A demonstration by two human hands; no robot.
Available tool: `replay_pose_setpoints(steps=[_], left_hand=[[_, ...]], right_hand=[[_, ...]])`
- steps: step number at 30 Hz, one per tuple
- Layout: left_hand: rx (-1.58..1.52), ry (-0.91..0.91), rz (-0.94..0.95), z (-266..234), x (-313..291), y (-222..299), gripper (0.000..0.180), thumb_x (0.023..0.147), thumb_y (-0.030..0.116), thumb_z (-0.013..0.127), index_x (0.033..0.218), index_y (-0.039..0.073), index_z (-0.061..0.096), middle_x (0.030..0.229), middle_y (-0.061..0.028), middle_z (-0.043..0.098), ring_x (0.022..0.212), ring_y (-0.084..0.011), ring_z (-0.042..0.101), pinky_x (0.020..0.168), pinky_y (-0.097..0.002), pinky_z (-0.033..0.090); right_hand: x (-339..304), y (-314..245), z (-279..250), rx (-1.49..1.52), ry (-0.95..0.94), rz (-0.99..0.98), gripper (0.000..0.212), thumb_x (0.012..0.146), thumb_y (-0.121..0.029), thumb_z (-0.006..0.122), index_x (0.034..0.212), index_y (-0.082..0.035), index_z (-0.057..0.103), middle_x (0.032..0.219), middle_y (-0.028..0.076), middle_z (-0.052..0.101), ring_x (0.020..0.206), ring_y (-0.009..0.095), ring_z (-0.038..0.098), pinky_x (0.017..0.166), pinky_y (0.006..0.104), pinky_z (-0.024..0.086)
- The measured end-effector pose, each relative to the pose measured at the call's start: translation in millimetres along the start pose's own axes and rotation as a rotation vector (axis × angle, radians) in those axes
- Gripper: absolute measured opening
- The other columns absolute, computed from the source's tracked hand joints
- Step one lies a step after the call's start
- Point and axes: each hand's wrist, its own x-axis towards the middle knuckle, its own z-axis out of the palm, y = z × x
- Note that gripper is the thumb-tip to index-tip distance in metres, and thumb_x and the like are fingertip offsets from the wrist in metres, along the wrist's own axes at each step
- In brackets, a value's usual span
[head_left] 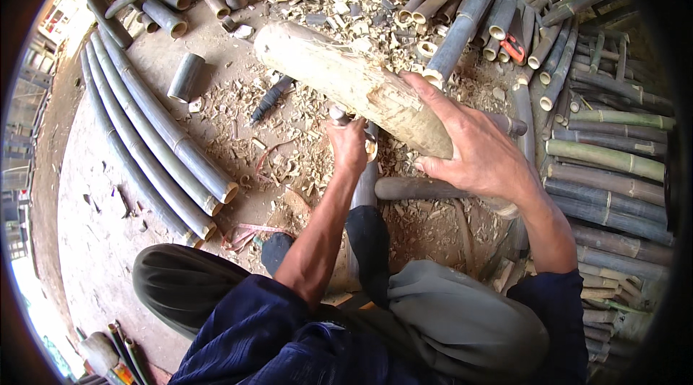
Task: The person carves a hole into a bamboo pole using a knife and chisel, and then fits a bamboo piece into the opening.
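Note:
My right hand (480, 143) grips the near end of a thick, pale wooden log (354, 82), its fingers over the top edge and thumb below. The log is held up at a slant, its far end pointing to the upper left over the chips. Below it, my left hand (348, 145) is closed around an upright tool with a round metal top (337, 114); its lower end is hidden, so its kind cannot be told. Directly by that fist lies a bamboo pole (365, 186) with an opening in its wall, running between my feet.
Wood chips (317, 161) cover the ground. A dark-handled tool (271, 100) lies left of the log. Long bamboo poles (159, 121) and a short bamboo piece (186, 76) lie left. Stacked bamboo (606, 161) and a red-handled tool (514, 48) are right. A brown rod (419, 189) crosses the pole.

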Motion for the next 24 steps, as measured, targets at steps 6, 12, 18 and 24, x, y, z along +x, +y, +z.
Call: replay_pose_setpoints(steps=[6, 12, 18, 24], left_hand=[[-0.707, 0.030, -0.135, 50, -41, 62, 0.029, 0.093, 0.009, 0.074, 0.120, -0.001, 0.070, 0.108, -0.0101, 0.075, 0.086, -0.0123, 0.069, 0.072, -0.0285, 0.057], [-0.481, 0.020, -0.123, 59, -42, 50, 0.023, 0.091, 0.004, 0.069, 0.112, -0.006, 0.068, 0.106, -0.0132, 0.075, 0.096, -0.0177, 0.069, 0.086, -0.0334, 0.056], [0.005, -0.053, 0.318, 75, -54, 38, 0.031, 0.070, 0.009, 0.077, 0.100, 0.002, 0.076, 0.097, -0.0226, 0.074, 0.090, -0.0398, 0.071, 0.084, -0.0418, 0.057], [-0.074, -0.187, 0.019, 49, -31, 66, 0.029, 0.076, 0.025, 0.078, 0.072, -0.002, 0.070, 0.074, -0.0250, 0.068, 0.065, -0.0384, 0.069, 0.064, -0.0448, 0.053]], right_hand=[[-8, 32, 30, -0.068, 0.031, -0.025, 0.107, 0.076, -0.011, 0.078, 0.165, -0.021, 0.021, 0.151, 0.022, 0.053, 0.118, 0.043, 0.066, 0.104, 0.0483, 0.055], [-16, 10, 17, -0.099, 0.089, -0.005, 0.103, 0.077, -0.006, 0.079, 0.164, -0.017, 0.024, 0.145, 0.026, 0.054, 0.119, 0.045, 0.064, 0.102, 0.0478, 0.054], [-22, 34, 35, -0.055, 0.085, 0.083, 0.105, 0.076, -0.005, 0.079, 0.164, -0.014, 0.023, 0.148, 0.026, 0.053, 0.130, 0.042, 0.060, 0.109, 0.0457, 0.051], [-27, 20, 28, 0.052, 0.171, 0.095, 0.103, 0.076, -0.004, 0.078, 0.162, -0.003, 0.022, 0.151, 0.028, 0.049, 0.138, 0.034, 0.052, 0.117, 0.0417, 0.038]])
